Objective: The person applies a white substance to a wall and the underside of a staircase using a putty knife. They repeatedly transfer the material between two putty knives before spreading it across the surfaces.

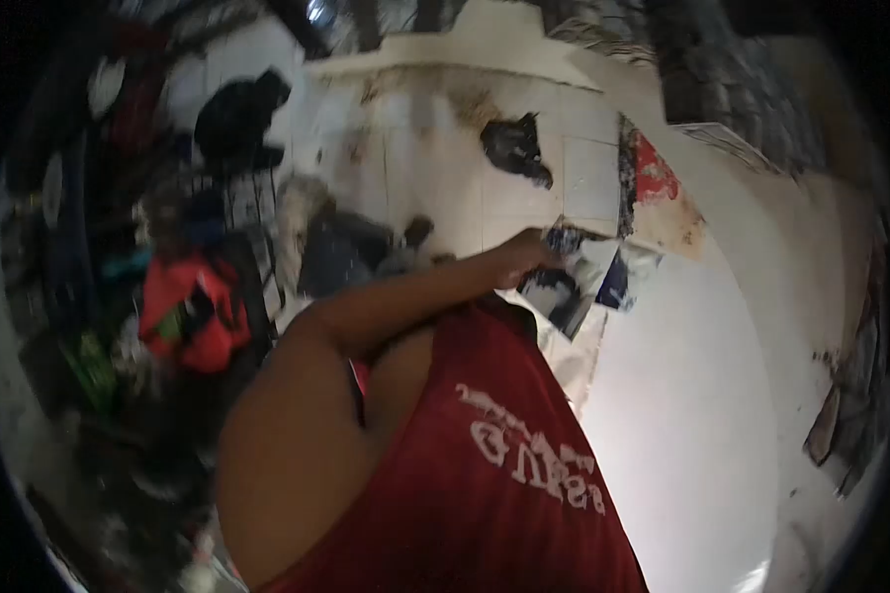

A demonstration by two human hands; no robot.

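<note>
Nearest the camera we see a red sleeveless shirt [485, 465] with white lettering, filling the lower middle of the view, and a bare shoulder and upper arm just left of it. The picture is tilted and blurred, so we read it with care.

From that shoulder one arm bends and reaches away from the shirt toward the white wall [435, 168]. We take it for the left hand [517, 259], though the angle leaves some doubt. It is closed on the near edge of a printed sheet [581, 282], a creased piece with dark blue and white patches. Fingers cannot be told apart in the blur, but the sheet hangs from that hand, so we judge it a pinch on the sheet. The sheet lies beyond the hand, on the side away from the shirt, its longer side slanting down from the hand toward the bright pale surface [682, 425] beside the shirt. The right hand is not in view.

Farther than the sheet, a torn red poster [655, 178] clings to the wall just past it, and a dark smear [516, 148] sits above the hand. Well to the other side of the shirt lies a heap of clutter with an orange-red bundle [193, 311]; a dark shape [239, 124] hangs above it. Nothing stands between hand and sheet.
</note>
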